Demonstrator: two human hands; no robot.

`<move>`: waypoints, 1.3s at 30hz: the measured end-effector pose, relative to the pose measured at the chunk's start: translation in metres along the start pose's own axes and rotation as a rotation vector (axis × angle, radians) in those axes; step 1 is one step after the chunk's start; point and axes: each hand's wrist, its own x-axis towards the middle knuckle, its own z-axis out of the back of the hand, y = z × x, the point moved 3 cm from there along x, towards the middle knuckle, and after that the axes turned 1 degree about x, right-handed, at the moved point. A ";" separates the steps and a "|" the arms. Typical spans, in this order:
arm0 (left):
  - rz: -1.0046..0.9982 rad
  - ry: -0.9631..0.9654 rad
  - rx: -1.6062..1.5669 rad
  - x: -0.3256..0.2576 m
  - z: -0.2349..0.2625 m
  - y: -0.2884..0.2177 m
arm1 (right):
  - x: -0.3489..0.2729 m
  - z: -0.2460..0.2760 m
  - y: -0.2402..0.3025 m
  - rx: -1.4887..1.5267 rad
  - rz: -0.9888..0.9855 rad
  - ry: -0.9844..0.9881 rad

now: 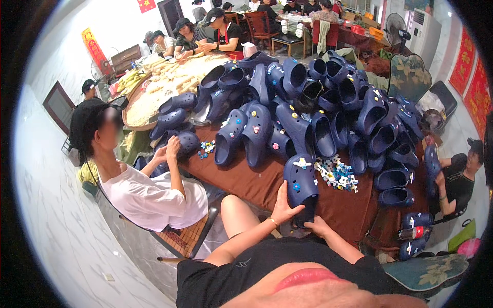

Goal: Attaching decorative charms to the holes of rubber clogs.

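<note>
Navy clog (302, 178): approx. 4 o'clock of view ctr., toe twd. 12, w/ white & blue charms (302, 163) on its upper. We grip its 9 o'clock side w/ our L hand (280, 208), thumb across; our R hand (321, 229), partly hidden, grips the heel end. Charm heap (337, 174) lies on brown surface (246, 187), nr. clog's 3 o'clock; clog pile (291, 121), 12–2 o'clock.

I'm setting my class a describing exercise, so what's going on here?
The left hand and right hand hold a navy clog bearing at least two charms. Loose charms lie beside it on the brown cloth. More clogs are heaped beyond. To the left, a co-worker in a white top handles another clog.
</note>
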 end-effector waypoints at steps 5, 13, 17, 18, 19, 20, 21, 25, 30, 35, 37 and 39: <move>0.032 0.143 -0.069 0.000 0.000 0.023 | -0.003 0.013 0.034 -0.348 -0.208 0.238; 0.056 0.343 0.009 -0.008 0.001 0.059 | 0.033 0.106 0.081 -0.794 0.319 -0.728; 0.029 0.200 0.178 -0.007 0.005 0.057 | 0.042 0.104 0.086 -0.920 0.198 -0.832; -0.022 0.133 0.276 -0.005 0.010 0.042 | 0.044 0.102 0.087 -0.919 0.194 -0.823; -0.084 0.001 0.297 -0.003 0.015 0.029 | 0.043 0.099 0.088 -0.923 0.193 -0.837; -0.076 0.005 0.299 -0.008 0.015 0.028 | 0.042 0.097 0.088 -0.927 0.191 -0.851; -0.130 -0.003 0.297 -0.011 0.016 0.023 | 0.043 0.099 0.086 -0.904 0.225 -0.874; -0.296 0.037 0.271 -0.018 0.011 0.016 | 0.046 0.100 0.083 -0.871 0.217 -0.876; -0.373 0.147 0.230 -0.016 -0.001 0.018 | 0.049 0.100 0.080 -0.891 0.200 -0.878; -0.197 0.434 0.269 -0.016 -0.023 0.034 | 0.051 0.103 0.074 -0.830 0.278 -0.957; -0.159 0.556 0.295 -0.010 -0.029 0.029 | 0.052 0.105 0.072 -0.824 0.273 -0.964; 0.010 0.844 0.470 -0.005 -0.036 0.029 | 0.053 0.106 0.069 -0.817 0.269 -0.971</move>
